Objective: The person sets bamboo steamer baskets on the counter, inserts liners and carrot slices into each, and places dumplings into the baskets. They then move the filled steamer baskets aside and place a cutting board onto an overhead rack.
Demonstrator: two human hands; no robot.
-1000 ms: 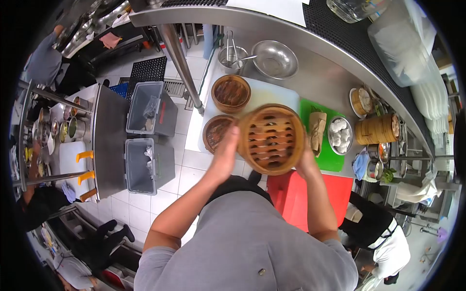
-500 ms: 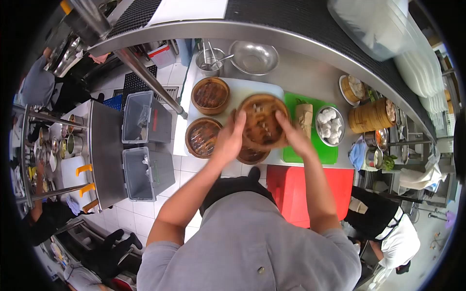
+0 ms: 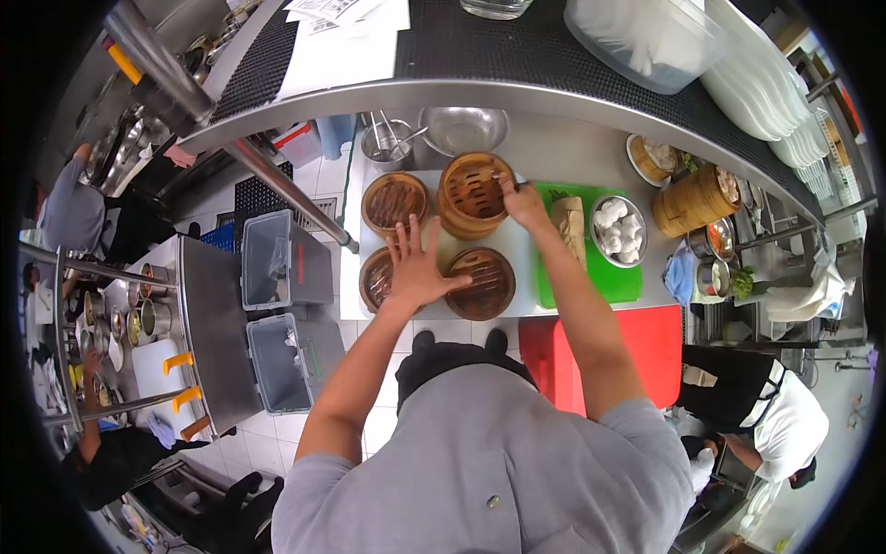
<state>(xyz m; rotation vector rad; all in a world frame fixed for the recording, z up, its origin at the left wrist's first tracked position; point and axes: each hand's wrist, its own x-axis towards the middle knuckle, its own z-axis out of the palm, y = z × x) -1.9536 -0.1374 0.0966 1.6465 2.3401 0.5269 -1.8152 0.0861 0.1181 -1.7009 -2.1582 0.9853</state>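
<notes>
Round bamboo steamer baskets stand on a white cutting board. My right hand grips the right rim of the back right steamer basket, which has a slatted base showing and appears stacked on another. My left hand, fingers spread and holding nothing, is over the front left steamer basket, partly hiding it. Its thumb reaches toward the front right steamer basket. At the back left is another steamer basket with brown slats.
Right of the baskets, a green board carries a brown paper-like bundle and a bowl of white dumplings. Behind stand a metal bowl and a utensil pot. A steel shelf edge crosses above. Another person bends at right.
The basket that both hands held over the front right has gone back onto the back right spot. My left hand has let go and spread; the right stays on the rim.
</notes>
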